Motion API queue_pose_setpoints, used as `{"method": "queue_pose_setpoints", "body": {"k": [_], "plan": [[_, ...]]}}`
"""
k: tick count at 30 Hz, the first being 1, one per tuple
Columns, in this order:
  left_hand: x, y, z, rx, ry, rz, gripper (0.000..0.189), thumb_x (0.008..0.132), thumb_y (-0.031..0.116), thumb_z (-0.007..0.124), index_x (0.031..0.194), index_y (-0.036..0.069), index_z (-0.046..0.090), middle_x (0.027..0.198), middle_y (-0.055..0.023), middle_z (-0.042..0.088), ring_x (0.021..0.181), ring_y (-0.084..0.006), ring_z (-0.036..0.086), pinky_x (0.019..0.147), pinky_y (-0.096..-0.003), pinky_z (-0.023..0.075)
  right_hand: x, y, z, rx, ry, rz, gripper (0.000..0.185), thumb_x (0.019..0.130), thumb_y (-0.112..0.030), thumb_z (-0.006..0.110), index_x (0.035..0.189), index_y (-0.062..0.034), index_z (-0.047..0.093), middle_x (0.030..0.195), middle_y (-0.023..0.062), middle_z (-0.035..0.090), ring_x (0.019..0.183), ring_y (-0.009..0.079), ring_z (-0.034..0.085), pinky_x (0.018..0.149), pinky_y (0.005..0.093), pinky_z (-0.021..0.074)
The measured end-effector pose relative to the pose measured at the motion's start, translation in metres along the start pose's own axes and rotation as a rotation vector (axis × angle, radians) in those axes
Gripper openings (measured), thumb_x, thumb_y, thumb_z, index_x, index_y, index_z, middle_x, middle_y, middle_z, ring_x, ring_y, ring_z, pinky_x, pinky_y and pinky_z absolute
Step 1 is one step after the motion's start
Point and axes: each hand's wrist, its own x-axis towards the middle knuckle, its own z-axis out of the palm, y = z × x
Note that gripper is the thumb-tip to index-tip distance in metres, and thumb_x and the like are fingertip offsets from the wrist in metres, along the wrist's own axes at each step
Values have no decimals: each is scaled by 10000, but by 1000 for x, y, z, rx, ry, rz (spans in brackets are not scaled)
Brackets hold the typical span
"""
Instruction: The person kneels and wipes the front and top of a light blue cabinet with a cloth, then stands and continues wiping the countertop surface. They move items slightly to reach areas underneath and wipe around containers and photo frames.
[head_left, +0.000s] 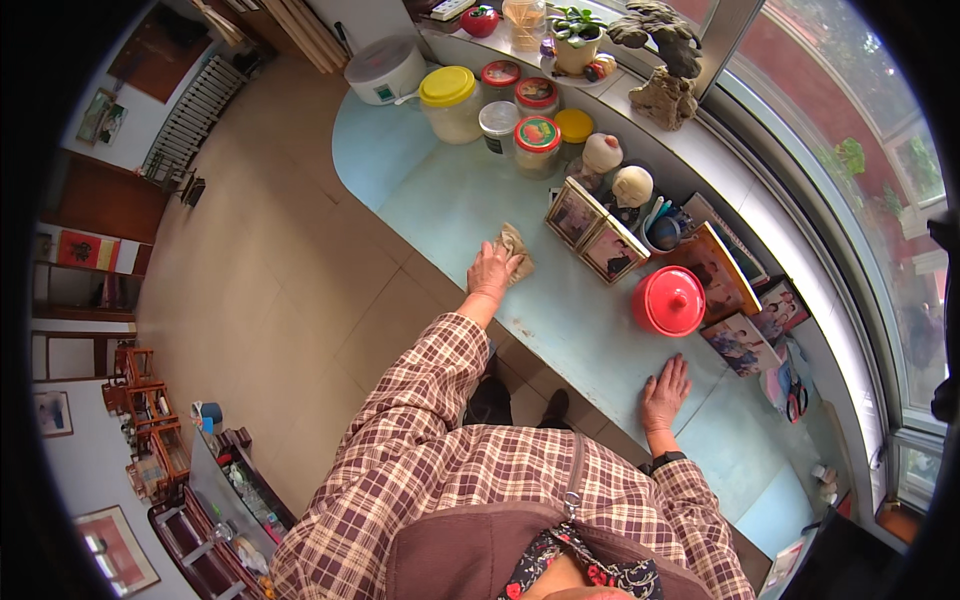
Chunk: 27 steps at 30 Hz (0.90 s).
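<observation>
My left hand (490, 271) grips a crumpled beige cloth (516, 253) and presses it on the pale blue tabletop (450, 195), close to the table's near edge. My right hand (664, 396) lies palm down on the same tabletop, holding nothing, with a dark band on its wrist. Just beyond it stands a red lidded pot (670, 301). A hinged double photo frame (596, 231) stands beyond and to the right of the cloth. Several small dirt marks show along the table edge between my hands.
Jars with coloured lids (537, 135) and a white round appliance (386, 69) stand at the far left end. Two figurines (631, 186), a pen cup (664, 232), propped photos (741, 343) and scissors (796, 400) line the window side. A potted succulent (577, 45) stands on the sill.
</observation>
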Motion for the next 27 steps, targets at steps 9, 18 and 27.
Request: {"method": "queue_pose_setpoints", "body": {"k": [9, 18, 27], "plan": [[4, -17, -21, -158, -84, 142, 538, 866, 514, 704, 1256, 157, 604, 1090, -144, 575, 941, -368, 658, 767, -465, 561, 62, -120, 19, 273, -67, -312, 545, 890, -161, 596, 1409, -37, 481, 1555, 143, 407, 1480, 331, 315, 1209, 513, 222], [-10, 22, -7, -99, -108, 528, 416, 853, 435, 727, 1148, 151, 652, 1032, -117, 570, 917, -312, 674, 696, -430, 596, 82, -135, 35, 249, 26, -258, 587, 836, -197, 620, 1391, -45, 508, 1534, 131, 442, 1439, 337, 375, 1188, 510, 271], [65, -5, -26, -118, -49, 340, 334, 876, 410, 714, 1057, 130, 705, 1050, -136, 590, 935, -349, 670, 714, -487, 580, 83, -140, 28, 260, 26, -228, 576, 829, -196, 619, 1380, -54, 528, 1519, 128, 465, 1425, 337, 400, 1189, 507, 278]]}}
